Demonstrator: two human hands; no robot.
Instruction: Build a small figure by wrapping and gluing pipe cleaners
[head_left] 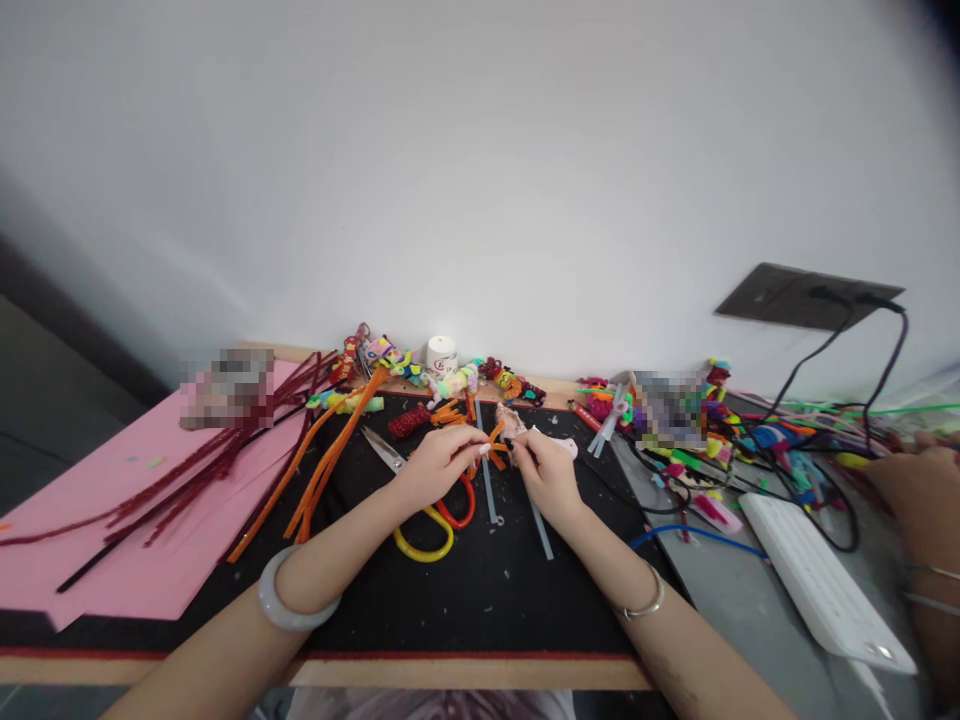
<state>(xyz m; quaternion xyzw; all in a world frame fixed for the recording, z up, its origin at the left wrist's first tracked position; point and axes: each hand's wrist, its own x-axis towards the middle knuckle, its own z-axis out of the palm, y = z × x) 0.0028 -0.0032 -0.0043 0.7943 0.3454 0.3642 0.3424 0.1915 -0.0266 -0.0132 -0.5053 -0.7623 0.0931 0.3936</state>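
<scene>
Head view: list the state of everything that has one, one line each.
left hand, pinched shut on the orange pipe cleaner
right hand, pinched shut on the same piece
scissors, lying flat on the black mat, untouched
wall socket, two black cables plugged in

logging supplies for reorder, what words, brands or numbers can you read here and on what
Nothing can be read outright.
white tub: red logo and small dark print, too small to read.
pixelated patch on the pink sheet: unreadable.
power strip: no print visible.
</scene>
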